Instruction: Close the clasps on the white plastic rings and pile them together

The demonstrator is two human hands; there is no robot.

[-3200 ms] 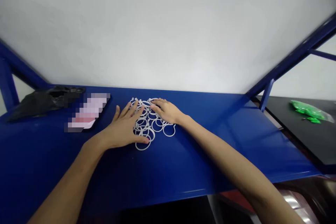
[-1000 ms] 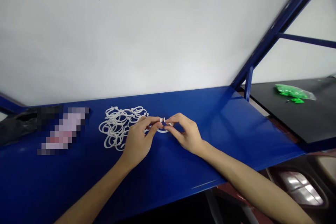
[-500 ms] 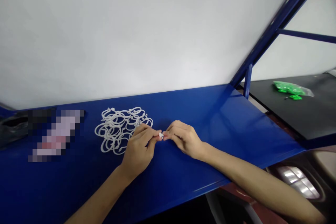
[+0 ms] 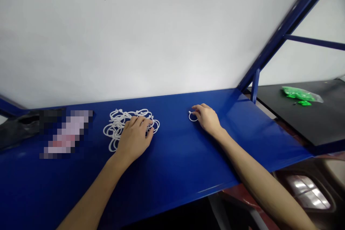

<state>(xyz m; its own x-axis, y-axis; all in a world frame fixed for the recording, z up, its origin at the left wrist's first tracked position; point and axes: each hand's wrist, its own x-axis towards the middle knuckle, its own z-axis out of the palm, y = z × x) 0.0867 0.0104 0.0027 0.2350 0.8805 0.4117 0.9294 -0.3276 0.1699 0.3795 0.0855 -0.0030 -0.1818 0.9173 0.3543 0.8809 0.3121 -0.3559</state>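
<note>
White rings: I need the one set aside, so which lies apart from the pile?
The single ring at the right hand's fingertips, alone on the blue shelf; the rest lie tangled in a heap under the left hand.

A glossy blue metal shelf [image 4: 172, 172] is shown, running from 9 to 3 o'clock. A tangled pile of white plastic rings [image 4: 117, 124] is spread on it at 10 o'clock from its middle. A single white ring [image 4: 192, 116] is laid well apart at 1 o'clock. A blurred-out flat object [image 4: 66, 133] is set at 9 o'clock, and crumpled black plastic [image 4: 13, 133] is seen just beyond it at the shelf's end.
</note>
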